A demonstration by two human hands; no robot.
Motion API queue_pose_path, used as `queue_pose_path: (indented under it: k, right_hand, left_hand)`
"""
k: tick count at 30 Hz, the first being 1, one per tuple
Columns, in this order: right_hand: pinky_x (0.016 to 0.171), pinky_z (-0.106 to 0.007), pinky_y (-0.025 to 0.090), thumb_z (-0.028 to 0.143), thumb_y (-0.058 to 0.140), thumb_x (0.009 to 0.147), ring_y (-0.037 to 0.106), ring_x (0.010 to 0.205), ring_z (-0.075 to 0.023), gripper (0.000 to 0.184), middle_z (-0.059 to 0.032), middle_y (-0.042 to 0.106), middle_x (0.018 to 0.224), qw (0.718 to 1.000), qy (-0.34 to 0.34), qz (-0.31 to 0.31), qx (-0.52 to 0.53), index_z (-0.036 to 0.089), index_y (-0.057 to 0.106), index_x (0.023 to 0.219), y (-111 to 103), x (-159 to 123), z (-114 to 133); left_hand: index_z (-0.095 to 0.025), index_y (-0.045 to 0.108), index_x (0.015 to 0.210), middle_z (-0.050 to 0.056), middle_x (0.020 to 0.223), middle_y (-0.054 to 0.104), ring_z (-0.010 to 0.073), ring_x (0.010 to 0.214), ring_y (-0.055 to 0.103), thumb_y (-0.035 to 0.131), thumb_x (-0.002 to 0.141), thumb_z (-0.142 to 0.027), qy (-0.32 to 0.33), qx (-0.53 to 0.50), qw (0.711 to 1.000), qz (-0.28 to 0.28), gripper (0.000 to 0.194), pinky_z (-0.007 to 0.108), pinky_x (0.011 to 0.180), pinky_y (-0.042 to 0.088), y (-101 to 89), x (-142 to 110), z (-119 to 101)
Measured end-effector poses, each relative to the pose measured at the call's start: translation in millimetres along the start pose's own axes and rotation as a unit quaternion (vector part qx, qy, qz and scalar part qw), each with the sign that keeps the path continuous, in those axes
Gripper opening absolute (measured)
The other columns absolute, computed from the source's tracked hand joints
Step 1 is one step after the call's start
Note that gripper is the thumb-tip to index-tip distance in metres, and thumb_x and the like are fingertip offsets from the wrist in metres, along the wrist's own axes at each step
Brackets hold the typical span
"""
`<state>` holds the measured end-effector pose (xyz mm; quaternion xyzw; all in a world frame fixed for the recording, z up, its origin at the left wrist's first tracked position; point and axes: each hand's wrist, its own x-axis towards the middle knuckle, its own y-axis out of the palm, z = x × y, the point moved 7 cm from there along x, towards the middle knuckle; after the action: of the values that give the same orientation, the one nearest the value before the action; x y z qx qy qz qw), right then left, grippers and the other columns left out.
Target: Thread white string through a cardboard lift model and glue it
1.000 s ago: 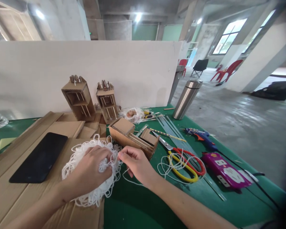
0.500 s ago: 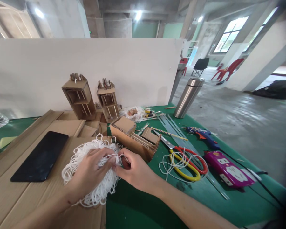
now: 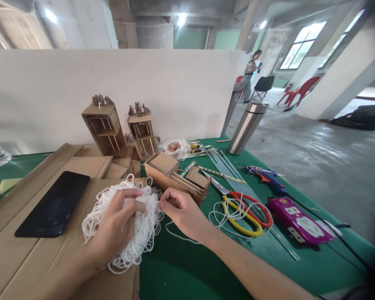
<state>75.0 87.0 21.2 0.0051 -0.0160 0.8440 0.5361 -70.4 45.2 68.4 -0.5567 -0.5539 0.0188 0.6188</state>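
Note:
A tangled heap of white string (image 3: 145, 237) lies partly on the cardboard and partly over its edge. My left hand (image 3: 118, 223) rests over the heap, its thumb and fingers apart with nothing clearly gripped. Just right of the heap, my right hand (image 3: 186, 214) is closed in a pinch on a strand of the string. A loose length runs below that wrist across the green tabletop. Behind the right hand lies an open cardboard box (image 3: 175, 181) with sticks and cardboard pieces in it.
Scissors (image 3: 242, 214) with string over their handles lie right, near clear rods, a blue glue gun (image 3: 267, 179) and a purple case (image 3: 300, 221). A steel bottle (image 3: 246, 129) stands behind. Left are a black phone (image 3: 53, 204) and two cardboard structures. A person (image 3: 250, 75) stands far back.
My hands have moved apart: the left fingers have opened, and the right hand has shifted slightly right with the strand. A loose length shows beneath it. A person has appeared in the background.

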Motion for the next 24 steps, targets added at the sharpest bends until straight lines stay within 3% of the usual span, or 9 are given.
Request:
queue_pose_path:
  k: [5,9,17,24]
  right_hand:
    - [0.046,-0.024,0.023,0.034,0.054,0.092,0.033,0.049,-0.0094,0.014,0.0067,0.041,0.058,0.999,-0.024,-0.041,-0.024,0.02,0.057,0.09,-8.2,-2.6,4.8]
    - [0.045,-0.026,0.024,0.035,0.05,0.096,0.032,0.047,-0.0104,0.02,0.0068,0.04,0.057,0.991,-0.079,-0.069,-0.088,0.02,0.058,0.107,-12.1,-6.8,13.3]
    - [0.043,-0.026,0.019,0.037,0.048,0.099,0.026,0.046,-0.0098,0.019,0.008,0.031,0.056,0.985,-0.149,-0.079,-0.033,0.022,0.059,0.1,-13.7,-18.2,27.1]
    - [0.042,-0.025,0.021,0.041,0.048,0.098,0.029,0.045,-0.0097,0.021,0.0075,0.036,0.056,0.993,-0.103,-0.032,-0.043,0.022,0.058,0.1,-6.9,-14.5,17.1]
  left_hand:
    - [-0.02,0.056,0.087,0.004,0.09,0.065,0.0193,0.087,0.06,0.041,0.092,-0.004,0.009,-0.035,0.997,0.07,0.023,0.034,0.077,0.05,2.8,4.0,-7.8]
    - [-0.019,0.059,0.089,0.005,0.09,0.067,0.0224,0.085,0.06,0.048,0.089,-0.014,0.005,-0.01,0.995,0.098,0.011,0.038,0.076,0.051,6.1,5.6,-9.1]
    - [-0.019,0.06,0.093,0.005,0.096,0.068,0.0248,0.088,0.06,0.058,0.088,-0.02,0.003,0.026,0.994,0.11,0.005,0.041,0.077,0.051,14.4,5.6,-8.9]
    - [-0.023,0.065,0.101,0.005,0.107,0.069,0.0242,0.093,0.062,0.054,0.089,-0.016,0.009,0.032,0.994,0.107,0.018,0.04,0.081,0.053,15.1,4.7,-12.5]
